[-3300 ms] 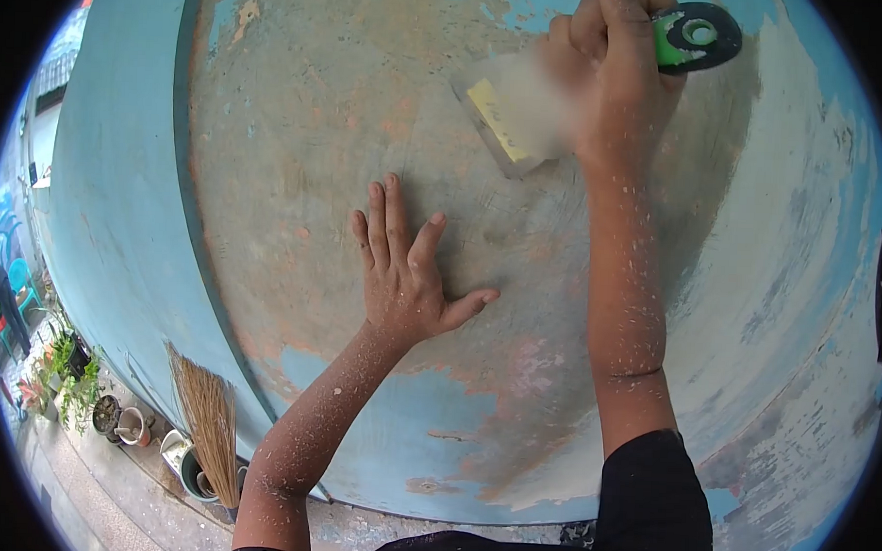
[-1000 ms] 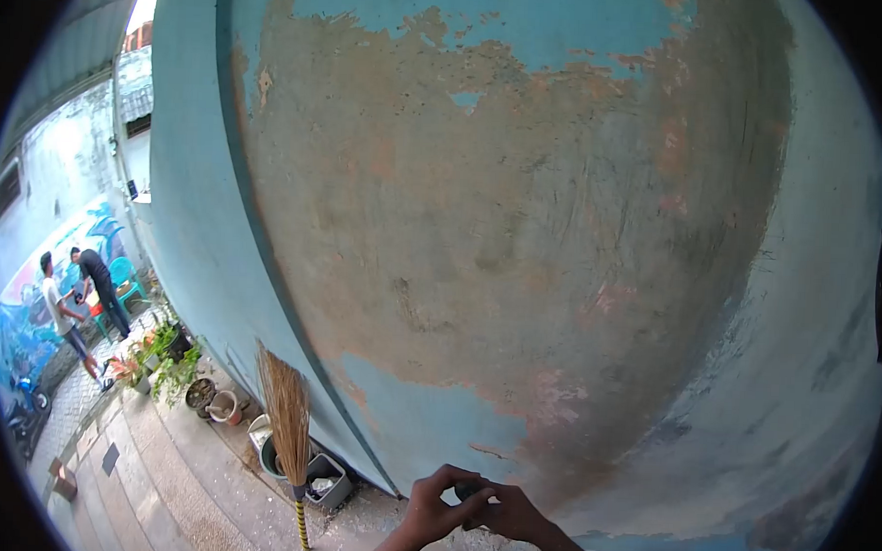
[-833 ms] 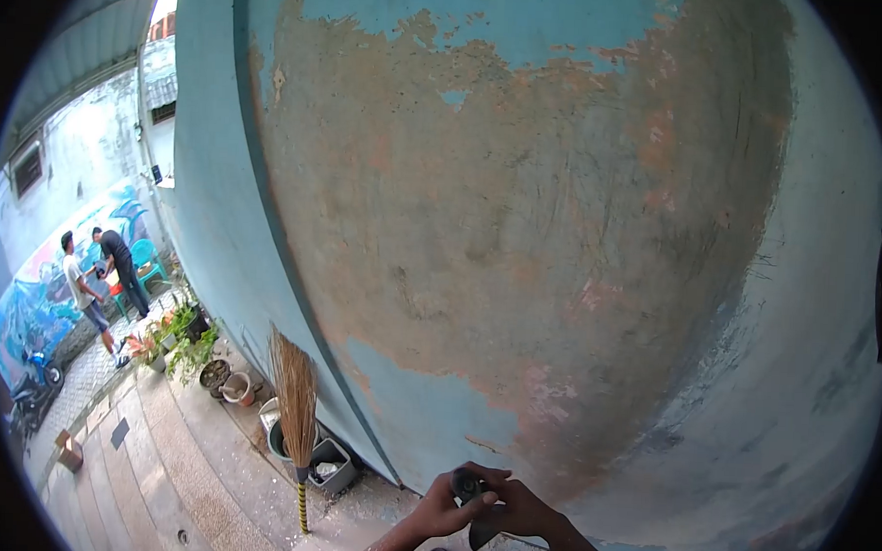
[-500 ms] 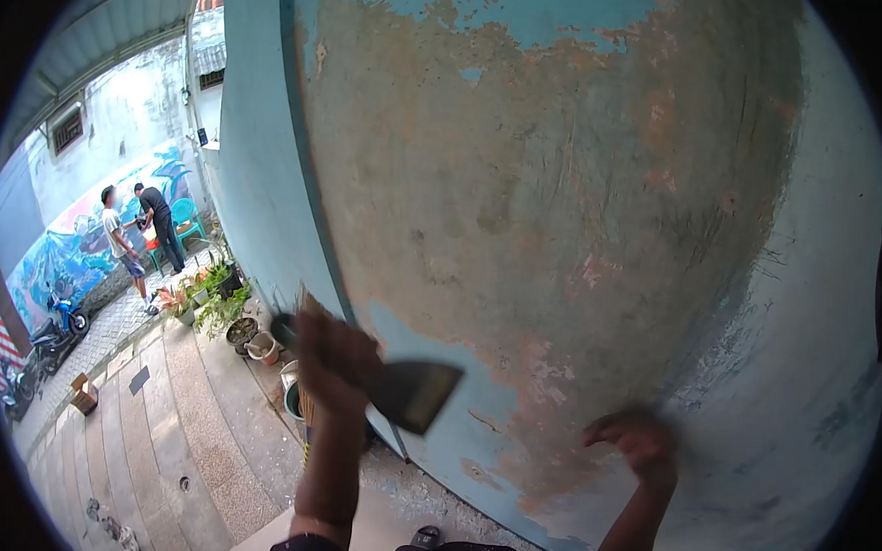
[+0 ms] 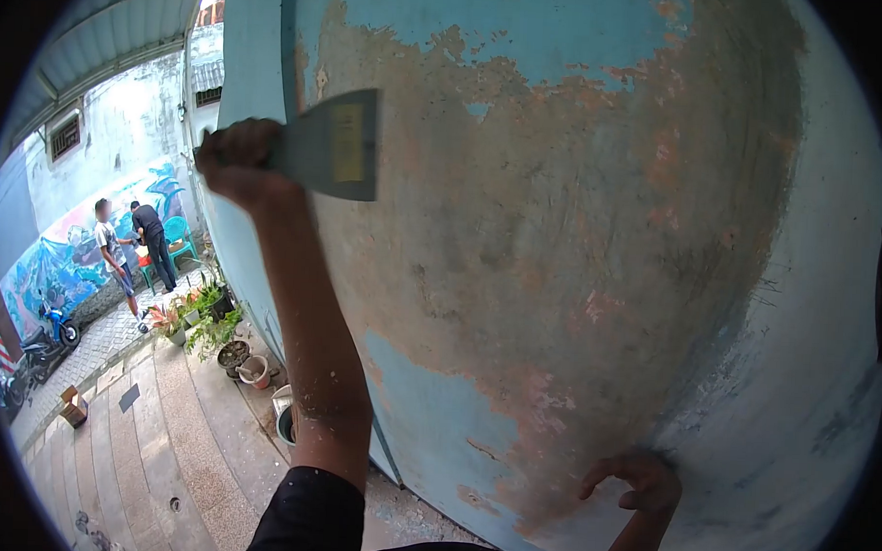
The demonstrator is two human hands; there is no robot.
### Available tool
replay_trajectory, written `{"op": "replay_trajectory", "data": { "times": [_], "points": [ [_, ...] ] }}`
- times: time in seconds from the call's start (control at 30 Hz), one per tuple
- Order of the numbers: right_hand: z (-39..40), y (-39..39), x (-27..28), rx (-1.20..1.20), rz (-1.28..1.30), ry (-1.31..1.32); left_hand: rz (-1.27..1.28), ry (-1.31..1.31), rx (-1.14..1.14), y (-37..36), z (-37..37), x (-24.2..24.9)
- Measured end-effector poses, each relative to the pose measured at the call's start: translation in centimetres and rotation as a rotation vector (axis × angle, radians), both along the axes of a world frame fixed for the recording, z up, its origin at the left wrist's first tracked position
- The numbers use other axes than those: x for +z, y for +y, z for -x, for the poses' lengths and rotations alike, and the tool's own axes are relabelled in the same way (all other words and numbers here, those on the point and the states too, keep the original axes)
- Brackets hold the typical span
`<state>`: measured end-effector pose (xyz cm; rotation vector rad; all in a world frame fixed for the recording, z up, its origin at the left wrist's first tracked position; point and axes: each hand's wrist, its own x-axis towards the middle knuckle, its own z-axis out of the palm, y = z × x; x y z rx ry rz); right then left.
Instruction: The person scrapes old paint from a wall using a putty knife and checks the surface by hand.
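My left hand [image 5: 233, 158] is raised high at the upper left and grips the handle of a wide metal scraper [image 5: 334, 145]. The blade points right and lies against the wall [image 5: 559, 231], near the left edge of its bare, peeled patch. The blade carries a yellowish label. My right hand [image 5: 638, 482] is low at the right. Its fingers are bent and rest on the wall, and it holds nothing. The wall is light blue, with a large brown and orange area where the paint has come off.
A paved walkway [image 5: 154, 440] runs along the wall's foot at the left, with potted plants [image 5: 201, 325] and buckets [image 5: 255, 371]. Two people [image 5: 131, 245] stand far off by a painted mural and a blue chair. A motorbike [image 5: 45, 335] is parked there.
The scraper passed from my right hand to my left in front of me. My left arm then swung it up from waist height to the wall's upper left, while my right hand settled low on the wall.
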<state>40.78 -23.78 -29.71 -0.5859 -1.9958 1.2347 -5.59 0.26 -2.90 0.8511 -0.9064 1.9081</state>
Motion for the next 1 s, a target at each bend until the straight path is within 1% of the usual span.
{"op": "replay_trajectory", "data": {
  "times": [0.03,0.1,0.17,0.2,0.23,0.3,0.33,0.37,0.43,0.47,0.5,0.57,0.6,0.63,0.7,0.73,0.8,0.83,0.9,0.93,0.97,1.0],
  "points": [
    [0.1,0.2,0.2,-0.004,-0.001,-0.001,-0.142,-0.033,-0.198,-1.2,0.5,-0.3],
    [0.2,0.5,0.6,0.031,-0.013,-0.076,-0.181,0.009,-0.125,0.0,-0.4,0.3],
    [0.3,0.5,0.5,0.03,-0.006,-0.074,0.206,0.102,0.265,-0.9,-8.5,1.1],
    [0.3,0.4,0.5,0.03,-0.004,-0.074,0.314,0.047,0.183,-1.1,-9.0,1.1],
    [0.2,0.3,0.4,0.026,-0.002,-0.076,0.317,0.046,0.179,-0.6,-7.9,0.8],
    [0.0,0.3,0.4,0.044,0.006,-0.074,-0.03,0.016,-0.098,0.6,-4.0,0.5],
    [0.0,0.5,0.5,0.038,-0.001,-0.071,-0.186,0.017,-0.303,-0.3,-2.6,0.3],
    [0.1,0.5,0.6,0.036,0.003,-0.069,-0.193,-0.021,-0.388,-0.4,-2.5,0.0],
    [0.2,0.3,0.3,0.035,0.021,-0.07,0.131,0.06,0.223,1.5,-6.2,0.5],
    [0.1,0.4,0.2,0.032,0.022,-0.083,0.118,0.169,0.119,1.4,-8.5,0.1],
    [0.0,0.4,0.2,0.029,0.021,-0.097,0.12,0.166,0.116,1.2,-8.2,0.1],
    [-0.2,0.3,0.3,0.041,0.028,-0.082,-0.018,0.115,-0.1,0.4,-6.9,0.7],
    [-0.3,0.3,0.2,0.055,0.034,-0.061,-0.21,0.109,-0.23,1.5,-4.9,0.7],
    [-0.4,0.5,0.3,0.05,0.03,-0.059,-0.259,0.064,-0.386,0.8,-4.2,0.7],
    [-0.5,0.5,0.2,0.078,0.042,-0.101,0.022,0.08,0.05,1.3,-6.3,1.0],
    [-0.5,0.3,0.1,0.076,0.043,-0.101,0.023,0.079,0.048,0.8,-7.8,0.7],
    [-0.4,0.2,-0.1,0.079,0.06,-0.043,0.121,0.238,-0.033,-0.1,-10.0,0.3],
    [-0.4,0.3,0.0,0.077,0.061,-0.042,0.122,0.239,-0.035,0.2,-8.8,0.4],
    [-0.5,0.4,0.3,0.093,0.059,-0.074,-0.255,0.068,-0.37,1.2,-4.2,0.9],
    [-0.5,0.4,0.2,0.089,0.061,-0.071,-0.306,0.067,-0.343,1.2,-3.4,1.0],
    [-0.5,0.4,0.2,0.091,0.053,-0.083,-0.3,0.066,-0.348,0.7,-4.9,1.0],
    [-0.6,0.4,0.2,0.094,0.043,-0.096,-0.09,0.127,-0.138,0.7,-7.4,0.8]
  ]
}}
